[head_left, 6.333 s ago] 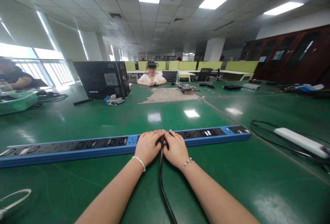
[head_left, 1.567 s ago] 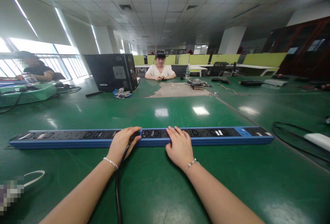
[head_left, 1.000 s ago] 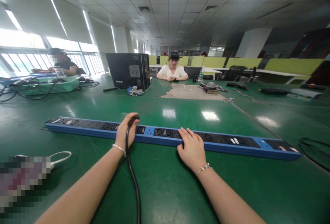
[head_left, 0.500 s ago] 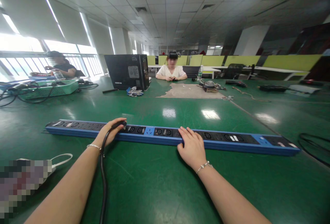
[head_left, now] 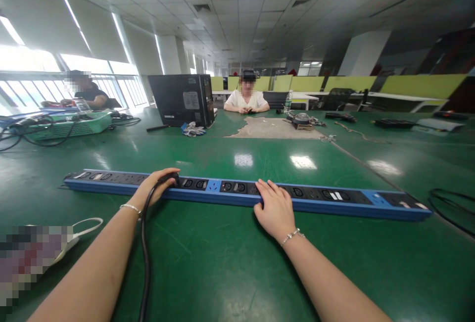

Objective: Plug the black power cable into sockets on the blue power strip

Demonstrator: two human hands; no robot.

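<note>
A long blue power strip (head_left: 211,197) with black and blue sockets lies across the green table. My left hand (head_left: 154,186) is closed around a black power plug (head_left: 171,179) at the strip's sockets, left of the middle. From the plug a thick black cable (head_left: 144,253) hangs over the wrist side and runs toward me. How deep the plug sits in a socket is hidden by the fingers. Right of the middle, my right hand (head_left: 275,208) grips the strip, fingers laid over its top and thumb at its near side.
A pixelated object (head_left: 33,257) with a white loop lies at the near left. Farther back are a green basket (head_left: 74,126) with cables, a black computer case (head_left: 181,100) and gloves (head_left: 193,129). A coil of black cable (head_left: 451,208) lies at right. A co-worker (head_left: 246,99) sits opposite.
The view has shifted slightly. My left hand and the cable sit a touch farther left; the plug is still in its fingers. My right hand keeps its place on the strip.
</note>
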